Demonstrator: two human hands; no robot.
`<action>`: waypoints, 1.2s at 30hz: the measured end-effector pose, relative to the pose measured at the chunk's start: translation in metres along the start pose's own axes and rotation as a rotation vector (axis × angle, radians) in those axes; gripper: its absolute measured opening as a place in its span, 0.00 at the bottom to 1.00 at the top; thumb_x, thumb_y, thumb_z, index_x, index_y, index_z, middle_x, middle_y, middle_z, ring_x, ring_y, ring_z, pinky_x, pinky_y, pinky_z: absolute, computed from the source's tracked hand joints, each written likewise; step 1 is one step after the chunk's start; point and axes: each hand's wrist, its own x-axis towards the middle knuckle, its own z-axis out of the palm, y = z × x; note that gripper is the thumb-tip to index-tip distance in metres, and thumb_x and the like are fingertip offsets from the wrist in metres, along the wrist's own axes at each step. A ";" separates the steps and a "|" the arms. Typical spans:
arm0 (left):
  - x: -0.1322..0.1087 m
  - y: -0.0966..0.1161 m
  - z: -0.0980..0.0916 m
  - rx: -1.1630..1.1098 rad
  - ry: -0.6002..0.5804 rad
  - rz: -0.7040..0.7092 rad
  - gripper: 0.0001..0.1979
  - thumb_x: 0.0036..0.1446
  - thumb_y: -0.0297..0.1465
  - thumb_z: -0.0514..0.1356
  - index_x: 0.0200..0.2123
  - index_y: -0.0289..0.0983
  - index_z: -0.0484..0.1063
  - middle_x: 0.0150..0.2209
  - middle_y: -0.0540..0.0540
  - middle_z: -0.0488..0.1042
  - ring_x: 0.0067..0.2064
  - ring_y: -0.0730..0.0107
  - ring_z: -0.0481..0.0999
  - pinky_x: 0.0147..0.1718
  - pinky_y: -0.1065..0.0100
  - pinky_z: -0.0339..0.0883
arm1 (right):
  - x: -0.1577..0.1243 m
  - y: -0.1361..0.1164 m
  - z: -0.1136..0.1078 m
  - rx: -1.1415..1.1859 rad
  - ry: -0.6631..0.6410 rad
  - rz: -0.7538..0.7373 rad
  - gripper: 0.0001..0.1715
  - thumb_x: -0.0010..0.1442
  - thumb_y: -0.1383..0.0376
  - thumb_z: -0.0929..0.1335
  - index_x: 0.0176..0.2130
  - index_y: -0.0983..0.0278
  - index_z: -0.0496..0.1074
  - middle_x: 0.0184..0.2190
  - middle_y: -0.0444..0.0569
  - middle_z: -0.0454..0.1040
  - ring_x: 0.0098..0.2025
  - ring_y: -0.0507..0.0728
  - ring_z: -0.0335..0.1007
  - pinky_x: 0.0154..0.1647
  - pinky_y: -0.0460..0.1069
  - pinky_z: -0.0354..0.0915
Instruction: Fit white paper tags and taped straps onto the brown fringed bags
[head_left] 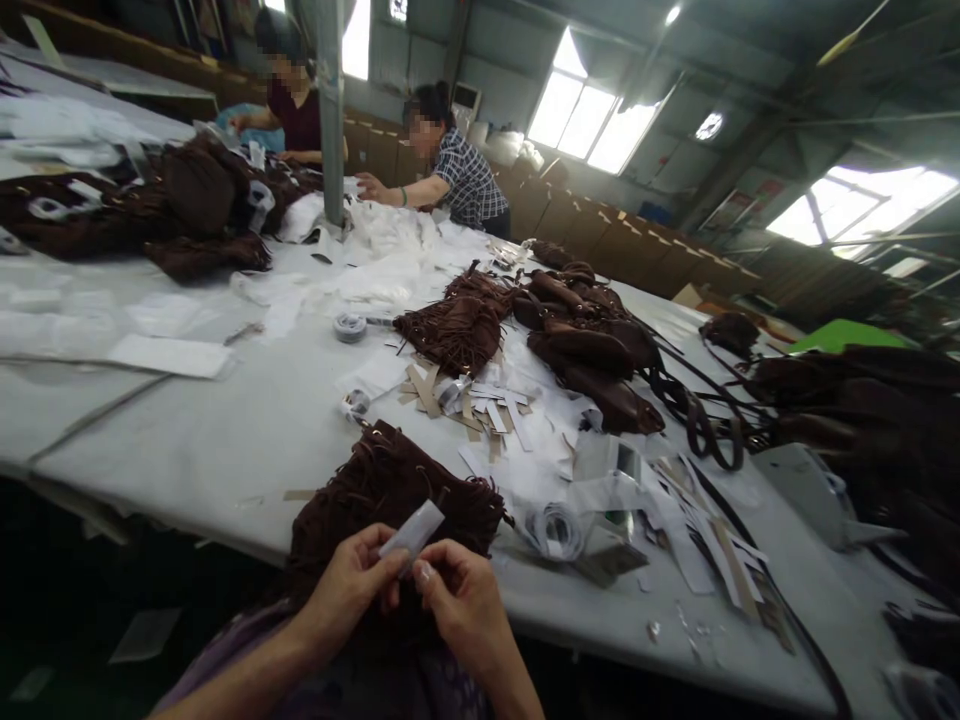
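Observation:
My left hand (346, 582) is closed, its thumb and fingers pinching a small white strip (421, 522), which looks like paper or thin plastic wrap. My right hand (463, 592) is closed in a pinch beside the strip's lower end. What its fingertips hold is too small to make out. Just beyond and beneath both hands, a dark brown fringed bag (375, 475) lies at the table's near edge, partly hanging over my lap. Small metal rings show along its upper edge.
Paper and card strips (499, 410) litter the white table (217, 440). Rolls of clear tape (555, 530) lie right of the bag. More brown bags (585, 340) with long straps are piled beyond. A metal post (331, 110) rises between me and two co-workers (469, 175) across the table.

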 end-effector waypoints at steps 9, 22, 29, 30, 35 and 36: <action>0.000 -0.002 0.000 -0.023 0.003 0.004 0.17 0.52 0.43 0.62 0.34 0.34 0.68 0.18 0.53 0.67 0.18 0.76 0.64 0.18 0.75 0.56 | 0.013 -0.009 0.002 -0.163 0.012 0.002 0.11 0.57 0.61 0.66 0.29 0.65 0.74 0.24 0.44 0.74 0.26 0.51 0.66 0.27 0.44 0.60; 0.002 -0.005 0.001 -0.024 0.007 0.010 0.16 0.53 0.43 0.62 0.32 0.34 0.67 0.18 0.54 0.67 0.17 0.78 0.65 0.17 0.76 0.57 | 0.022 -0.014 0.007 -0.324 0.083 0.038 0.16 0.56 0.60 0.65 0.22 0.66 0.72 0.18 0.43 0.70 0.22 0.50 0.62 0.23 0.43 0.55; 0.001 -0.002 -0.001 -0.079 -0.047 0.025 0.15 0.53 0.41 0.62 0.33 0.35 0.66 0.19 0.54 0.69 0.19 0.77 0.68 0.20 0.75 0.62 | 0.026 -0.015 0.009 -0.325 0.103 0.128 0.17 0.53 0.60 0.67 0.18 0.66 0.69 0.16 0.42 0.67 0.20 0.49 0.59 0.21 0.43 0.53; 0.002 0.001 0.000 -0.107 -0.065 0.005 0.15 0.53 0.42 0.61 0.32 0.36 0.65 0.19 0.54 0.69 0.19 0.75 0.69 0.20 0.75 0.63 | 0.026 -0.014 0.009 -0.310 0.103 0.128 0.17 0.54 0.59 0.67 0.19 0.66 0.69 0.16 0.42 0.67 0.20 0.49 0.59 0.21 0.43 0.53; 0.010 0.011 0.004 -0.106 -0.017 -0.079 0.20 0.51 0.48 0.60 0.25 0.37 0.60 0.16 0.55 0.67 0.13 0.78 0.65 0.12 0.78 0.54 | 0.025 -0.007 0.010 -0.212 0.111 0.138 0.17 0.55 0.58 0.66 0.21 0.66 0.69 0.16 0.43 0.67 0.19 0.49 0.60 0.20 0.43 0.54; 0.011 0.011 0.005 -0.098 -0.008 -0.075 0.21 0.50 0.48 0.61 0.25 0.37 0.60 0.15 0.56 0.66 0.12 0.79 0.63 0.11 0.79 0.52 | 0.025 -0.005 0.009 -0.161 0.097 0.146 0.17 0.55 0.57 0.66 0.21 0.66 0.69 0.16 0.43 0.67 0.19 0.49 0.60 0.20 0.43 0.54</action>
